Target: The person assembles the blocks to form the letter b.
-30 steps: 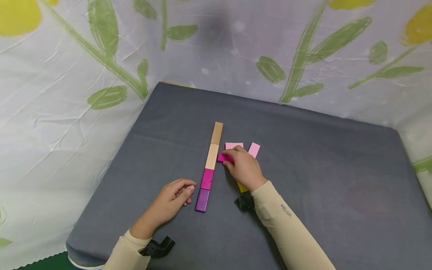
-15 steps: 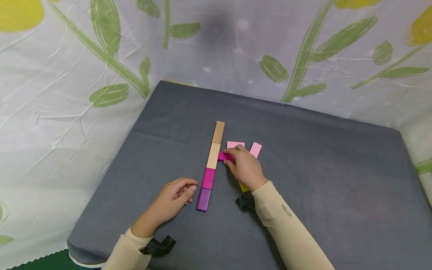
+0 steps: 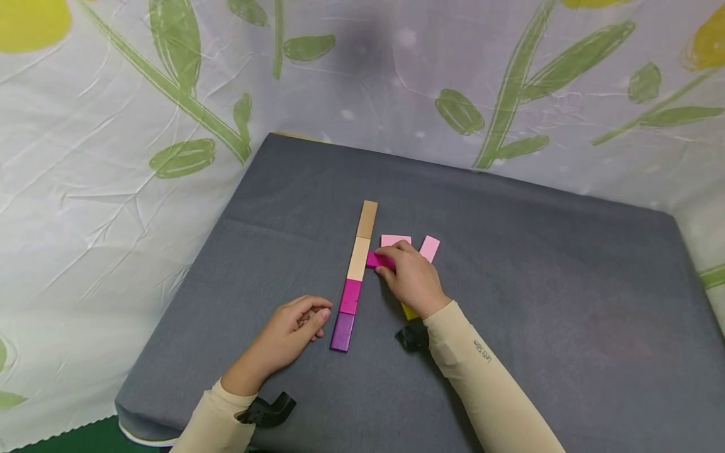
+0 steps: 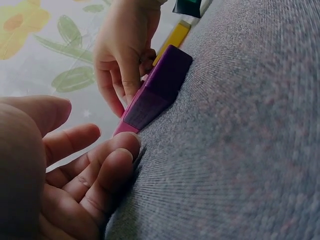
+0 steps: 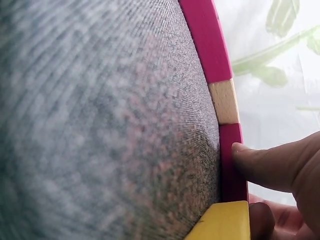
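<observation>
A straight row of wooden blocks runs up the table in the head view: a brown block, a pale block, a magenta block and a purple block. My right hand pinches a second magenta block between thumb and fingers, its end right at the pale block's side. In the right wrist view, the thumb presses that block's long face. Left of the row lies my left hand, fingers loosely bent and holding nothing, fingertips near the magenta and purple blocks.
Two pink blocks, a wide one and a slanted one, lie beyond my right hand. A yellow block shows partly under the right wrist. The grey cloth-covered table ends at a flower-patterned curtain.
</observation>
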Action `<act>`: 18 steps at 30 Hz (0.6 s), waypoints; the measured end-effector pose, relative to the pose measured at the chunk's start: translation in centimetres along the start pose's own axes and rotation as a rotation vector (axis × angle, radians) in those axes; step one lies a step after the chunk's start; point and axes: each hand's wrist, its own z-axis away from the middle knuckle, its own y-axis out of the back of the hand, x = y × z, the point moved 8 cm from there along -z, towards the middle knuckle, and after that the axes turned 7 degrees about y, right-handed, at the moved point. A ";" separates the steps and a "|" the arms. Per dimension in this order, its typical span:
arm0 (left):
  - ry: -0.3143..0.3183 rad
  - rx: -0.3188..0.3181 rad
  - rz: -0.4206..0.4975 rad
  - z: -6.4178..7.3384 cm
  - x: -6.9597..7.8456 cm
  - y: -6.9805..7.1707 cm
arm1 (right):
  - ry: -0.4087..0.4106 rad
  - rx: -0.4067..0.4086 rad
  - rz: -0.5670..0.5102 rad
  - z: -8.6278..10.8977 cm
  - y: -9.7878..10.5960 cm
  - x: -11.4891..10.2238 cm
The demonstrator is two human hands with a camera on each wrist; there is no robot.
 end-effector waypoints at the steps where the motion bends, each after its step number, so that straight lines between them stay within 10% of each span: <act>1: -0.001 0.000 0.000 0.0 0.0 0.0 | 0.001 0.001 0.000 0.0 0.0 0.0; 18: -0.016 0.008 -0.003 0.1 0.1 0.0 | 0.027 0.015 -0.005 0.2 0.0 -0.1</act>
